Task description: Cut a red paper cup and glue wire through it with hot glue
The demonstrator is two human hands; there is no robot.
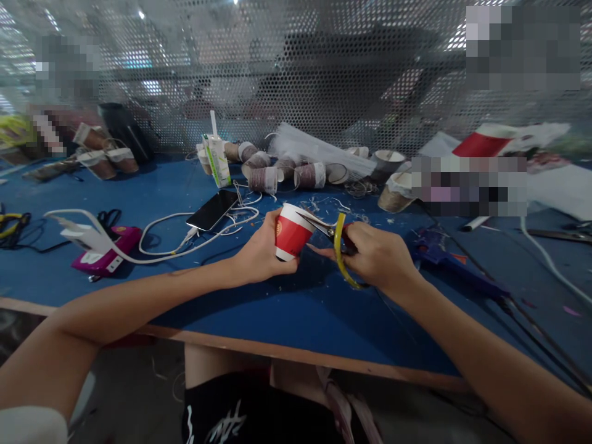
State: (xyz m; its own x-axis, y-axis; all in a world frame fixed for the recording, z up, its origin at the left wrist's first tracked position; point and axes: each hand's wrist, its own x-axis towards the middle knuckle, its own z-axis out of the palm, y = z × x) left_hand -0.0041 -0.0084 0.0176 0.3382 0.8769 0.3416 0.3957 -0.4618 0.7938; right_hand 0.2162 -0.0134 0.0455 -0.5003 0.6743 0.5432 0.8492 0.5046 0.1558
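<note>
Above the near middle of the blue worktop (277, 316), a red and white paper cup (294, 234) is held up, tilted, with its mouth toward the far right. The person's left hand (268, 251) is curled around it from the left, thumb beneath. The right hand (382, 253) grips yellow-handled scissors (341, 246), their blades parted a little and lying against the cup's rim; from where I stand I can't tell whether one blade goes inside. Whatever the cup may contain doesn't show.

Across the far middle lies a jumble of twine-wrapped cups (263, 179), several on their sides, with a translucent plastic bundle (319, 148) over some of them. Just left of these stands a green and white drink carton (217, 161), a white straw (213, 123) poking out of its top; how full it is, I can't see. At the far left, a cluster of brown and white cups (96, 164) sits beside a dark bottle (127, 135). On the right, near the wrapped ones, a pale-rimmed brown cup (396, 192) leans, and farther right there is another red and white cup (485, 142).
</note>
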